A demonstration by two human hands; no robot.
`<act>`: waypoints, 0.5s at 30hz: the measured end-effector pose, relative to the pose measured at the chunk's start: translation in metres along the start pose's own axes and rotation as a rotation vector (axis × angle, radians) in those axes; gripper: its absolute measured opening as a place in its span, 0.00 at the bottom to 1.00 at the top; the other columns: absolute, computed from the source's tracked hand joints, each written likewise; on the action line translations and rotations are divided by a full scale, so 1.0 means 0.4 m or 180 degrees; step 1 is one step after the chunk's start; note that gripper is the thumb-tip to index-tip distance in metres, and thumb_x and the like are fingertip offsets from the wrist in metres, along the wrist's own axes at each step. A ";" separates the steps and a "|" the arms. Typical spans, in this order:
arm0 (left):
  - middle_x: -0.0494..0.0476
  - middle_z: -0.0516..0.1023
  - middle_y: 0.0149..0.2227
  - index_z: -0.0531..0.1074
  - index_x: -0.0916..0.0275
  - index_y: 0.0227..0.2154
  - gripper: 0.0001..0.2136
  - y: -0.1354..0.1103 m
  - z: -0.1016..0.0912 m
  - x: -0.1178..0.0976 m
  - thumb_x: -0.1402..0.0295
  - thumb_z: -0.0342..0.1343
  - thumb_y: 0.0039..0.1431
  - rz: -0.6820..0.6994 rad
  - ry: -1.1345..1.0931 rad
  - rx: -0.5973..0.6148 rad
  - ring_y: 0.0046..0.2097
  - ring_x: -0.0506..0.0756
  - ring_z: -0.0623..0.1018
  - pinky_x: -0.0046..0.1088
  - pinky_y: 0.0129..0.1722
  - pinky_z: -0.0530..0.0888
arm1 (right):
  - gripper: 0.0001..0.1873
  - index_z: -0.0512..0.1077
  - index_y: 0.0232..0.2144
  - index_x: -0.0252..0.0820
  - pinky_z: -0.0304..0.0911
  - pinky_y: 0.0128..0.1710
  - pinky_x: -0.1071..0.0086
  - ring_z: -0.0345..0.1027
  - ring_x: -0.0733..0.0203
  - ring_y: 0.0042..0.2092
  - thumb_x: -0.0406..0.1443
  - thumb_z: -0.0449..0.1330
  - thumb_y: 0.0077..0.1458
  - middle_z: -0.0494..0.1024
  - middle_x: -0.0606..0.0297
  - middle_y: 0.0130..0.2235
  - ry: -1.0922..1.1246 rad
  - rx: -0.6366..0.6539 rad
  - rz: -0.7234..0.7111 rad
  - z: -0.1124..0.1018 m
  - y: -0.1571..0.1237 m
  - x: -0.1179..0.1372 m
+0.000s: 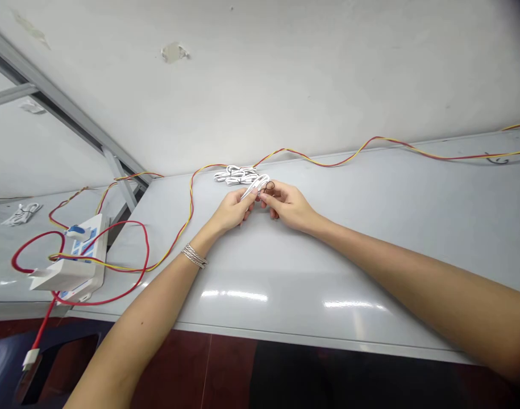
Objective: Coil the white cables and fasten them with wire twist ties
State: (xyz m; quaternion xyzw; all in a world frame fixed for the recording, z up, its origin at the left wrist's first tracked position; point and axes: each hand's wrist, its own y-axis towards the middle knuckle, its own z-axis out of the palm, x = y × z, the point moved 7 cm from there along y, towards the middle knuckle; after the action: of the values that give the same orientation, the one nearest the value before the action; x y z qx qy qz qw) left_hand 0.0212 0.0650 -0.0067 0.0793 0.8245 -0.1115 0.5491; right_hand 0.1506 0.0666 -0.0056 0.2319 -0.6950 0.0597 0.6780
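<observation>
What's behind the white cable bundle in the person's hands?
Behind the held bundle, more coiled white cables lie on the grey table, a red-and-yellow wire showing on either side. The wire's stretch behind them is hidden, as is whatever the bundle covers.

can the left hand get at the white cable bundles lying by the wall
Probably yes: the white cable bundles lie on the table just beyond the left hand, and no barrier shows between them. However, it holds another white coil, so it may have to let go first.
</observation>
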 end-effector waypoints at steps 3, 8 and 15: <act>0.50 0.62 0.23 0.66 0.63 0.32 0.21 0.000 0.000 0.001 0.46 0.49 0.63 0.0004 -0.0010 0.0024 0.21 0.47 0.64 0.20 0.15 0.61 | 0.15 0.68 0.34 0.40 0.60 0.23 0.73 0.61 0.68 0.26 0.46 0.60 0.57 0.69 0.68 0.29 0.0067 -0.0016 0.0058 -0.001 0.002 -0.004; 0.50 0.63 0.23 0.67 0.62 0.31 0.23 0.001 -0.001 -0.001 0.43 0.49 0.62 0.0108 0.0050 0.0070 0.21 0.47 0.65 0.21 0.15 0.61 | 0.17 0.68 0.31 0.41 0.60 0.22 0.72 0.61 0.70 0.23 0.49 0.62 0.55 0.70 0.69 0.29 0.0285 0.0019 0.0211 -0.001 0.008 -0.016; 0.51 0.65 0.23 0.70 0.63 0.34 0.22 -0.004 -0.004 -0.005 0.45 0.51 0.62 0.0226 0.0304 0.0079 0.21 0.47 0.64 0.22 0.17 0.61 | 0.12 0.71 0.32 0.39 0.61 0.22 0.72 0.62 0.70 0.23 0.43 0.63 0.55 0.72 0.67 0.29 0.0397 0.0086 0.0342 0.001 0.007 -0.018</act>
State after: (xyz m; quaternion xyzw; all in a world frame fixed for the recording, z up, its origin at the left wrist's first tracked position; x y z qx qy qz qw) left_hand 0.0202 0.0640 -0.0042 0.1205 0.8450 -0.0982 0.5117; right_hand 0.1488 0.0705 -0.0121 0.1993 -0.6619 0.1196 0.7126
